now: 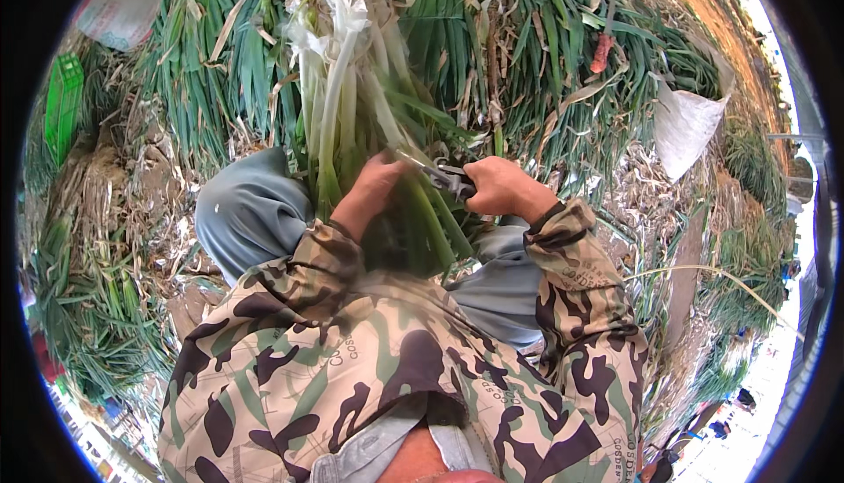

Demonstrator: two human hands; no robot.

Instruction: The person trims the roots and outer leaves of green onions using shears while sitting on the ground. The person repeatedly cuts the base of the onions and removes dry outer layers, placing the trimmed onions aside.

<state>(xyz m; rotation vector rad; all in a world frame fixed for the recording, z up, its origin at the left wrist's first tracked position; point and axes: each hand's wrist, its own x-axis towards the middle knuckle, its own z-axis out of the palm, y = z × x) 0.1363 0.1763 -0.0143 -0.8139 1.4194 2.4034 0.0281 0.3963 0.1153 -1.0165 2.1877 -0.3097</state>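
Note:
A bundle of long green onions [343,94] stretches away from my lap between my knees, its white, papery root ends farthest from me. My left hand [372,186] is closed around stalks on the right side of this bundle, fingers curled and partly hidden. In my right hand [504,186] is a grey metal hand tool [452,180] with dark handles; its exact kind is unclear. The tool's narrow end reaches left, close to my left fingers and across the stalks. Blurred green leaves [425,226] hang below the hands towards my jacket.
More onions lie in thick rows ahead, at left [204,68] and right [560,54]. A green plastic crate [64,107] and a woven sack [122,11] are at far left. A white sheet [689,127] and a red-wrapped handle [601,52] appear at right. Dry husks litter the ground.

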